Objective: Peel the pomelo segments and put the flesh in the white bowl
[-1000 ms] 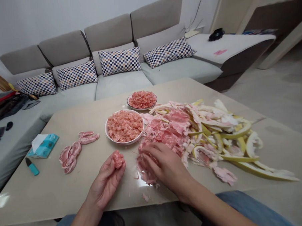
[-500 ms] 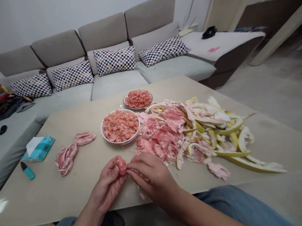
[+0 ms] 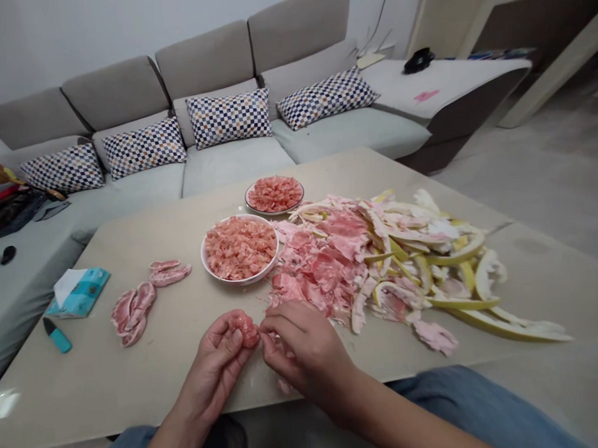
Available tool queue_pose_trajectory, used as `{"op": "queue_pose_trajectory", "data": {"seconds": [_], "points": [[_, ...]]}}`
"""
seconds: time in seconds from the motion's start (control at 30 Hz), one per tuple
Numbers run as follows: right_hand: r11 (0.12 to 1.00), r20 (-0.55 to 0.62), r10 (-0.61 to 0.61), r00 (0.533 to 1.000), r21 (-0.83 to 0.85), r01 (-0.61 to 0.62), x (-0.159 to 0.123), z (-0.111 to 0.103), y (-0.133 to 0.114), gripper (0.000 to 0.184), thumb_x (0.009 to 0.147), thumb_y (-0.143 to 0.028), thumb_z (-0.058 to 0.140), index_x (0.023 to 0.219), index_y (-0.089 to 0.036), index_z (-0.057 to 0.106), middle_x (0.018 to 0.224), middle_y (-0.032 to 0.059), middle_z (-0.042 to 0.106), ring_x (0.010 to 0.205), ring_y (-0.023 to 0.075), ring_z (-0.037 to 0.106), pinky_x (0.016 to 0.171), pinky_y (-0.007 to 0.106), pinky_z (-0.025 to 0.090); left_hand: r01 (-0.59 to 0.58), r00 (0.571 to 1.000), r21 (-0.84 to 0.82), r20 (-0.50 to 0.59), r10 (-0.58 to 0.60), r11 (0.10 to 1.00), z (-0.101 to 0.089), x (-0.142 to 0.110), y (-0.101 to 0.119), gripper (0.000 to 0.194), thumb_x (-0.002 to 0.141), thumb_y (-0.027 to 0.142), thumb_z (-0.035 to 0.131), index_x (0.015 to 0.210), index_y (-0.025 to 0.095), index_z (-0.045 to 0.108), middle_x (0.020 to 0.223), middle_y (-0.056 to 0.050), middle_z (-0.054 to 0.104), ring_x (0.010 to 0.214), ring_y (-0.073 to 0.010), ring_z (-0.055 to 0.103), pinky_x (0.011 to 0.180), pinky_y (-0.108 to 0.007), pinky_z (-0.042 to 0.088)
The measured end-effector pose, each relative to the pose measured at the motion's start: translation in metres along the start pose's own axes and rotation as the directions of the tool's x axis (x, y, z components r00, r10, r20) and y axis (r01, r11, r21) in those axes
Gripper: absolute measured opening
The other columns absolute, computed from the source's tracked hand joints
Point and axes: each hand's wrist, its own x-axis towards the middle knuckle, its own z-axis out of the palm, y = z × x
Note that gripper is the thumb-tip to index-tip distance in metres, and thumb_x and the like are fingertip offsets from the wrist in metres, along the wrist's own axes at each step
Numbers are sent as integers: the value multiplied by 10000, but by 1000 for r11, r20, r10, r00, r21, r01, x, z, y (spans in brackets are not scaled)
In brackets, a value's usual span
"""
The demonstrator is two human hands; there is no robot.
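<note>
My left hand (image 3: pixel 213 370) is closed around a pink pomelo segment (image 3: pixel 246 328) just above the near edge of the beige table (image 3: pixel 137 383). My right hand (image 3: pixel 304 346) meets it from the right, its fingertips pinched at the segment. Behind the hands stands a white bowl (image 3: pixel 240 248) full of peeled pink flesh, and a smaller plate (image 3: pixel 274 195) of flesh lies farther back. Several unpeeled segments (image 3: pixel 134 307) lie on the table to the left.
A big heap of pink membrane and yellow-white peel (image 3: pixel 390 259) covers the table's right half. A teal tissue pack (image 3: pixel 78 291) and a small teal knife (image 3: pixel 56 335) lie at the left edge. A grey sofa (image 3: pixel 227 161) with checked cushions runs behind.
My right hand left the membrane heap and came left to the segment in my left hand, pinching at it. The left hand stayed almost still.
</note>
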Motion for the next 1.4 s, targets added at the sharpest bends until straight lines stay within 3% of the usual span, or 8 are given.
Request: {"op": "queue_pose_trajectory", "data": {"seconds": [0.13,0.3,0.57,0.73,1.0,1.13,1.27,1.4], "points": [[984,17,90,996,150,-91,1,-2,2,93,852,-106,582,830,-168,648,776,43,675,748,175,613,702,308,484,41,999,-103,-15,-43,994,-2,1,2,266,709,103,804,958,142,717,869,-26,681,788,-93,663,853,-226,557],[996,4,-35,999,78,35,1,-4,2,116,909,-152,563,928,-165,677,834,58,701,763,181,626,704,319,473,60,998,-109,-5,-60,992,-3,2,2,238,738,88,776,964,133,714,862,-28,674,764,-83,651,818,-212,564],[948,69,-218,973,-222,228,1,-2,2,243,930,-136,487,748,-164,647,642,36,634,604,174,524,567,327,344,34,999,42,32,-35,999,-1,3,0,90,819,133,707,904,106,696,766,-10,612,716,-70,590,767,-186,535],[950,60,-208,976,-227,216,-1,1,4,251,915,-139,470,713,-178,613,642,34,620,624,174,505,580,324,333,16,998,141,-57,-8,990,5,-2,0,198,756,161,774,936,120,702,814,-23,649,738,-88,607,763,-197,523],[940,81,-226,971,-244,239,0,1,1,210,880,-117,503,708,-181,604,631,29,622,593,173,483,559,325,308,-82,977,338,-160,143,938,10,-6,3,246,708,226,814,915,138,716,853,-42,697,776,-120,635,751,-206,498],[982,55,-143,988,-119,149,-2,1,-2,162,856,-100,520,748,-177,614,658,28,639,615,165,541,584,306,358,-86,978,339,-153,145,937,10,-5,3,265,693,242,820,914,133,723,828,-46,702,746,-126,635,747,-226,506],[995,2,23,1000,96,-23,-3,2,-9,156,784,-67,533,771,-189,629,691,18,656,650,153,593,615,272,438,-145,955,427,-175,238,893,10,-7,1,271,668,241,833,902,153,728,858,-54,729,771,-154,660,754,-249,524],[887,88,309,947,332,-320,1,-1,-15,165,702,-56,542,689,-195,630,665,5,638,613,134,591,566,230,461,-164,943,472,-182,278,866,10,-9,1,251,671,219,831,896,173,730,873,-46,740,812,-166,672,780,-252,528]]}}
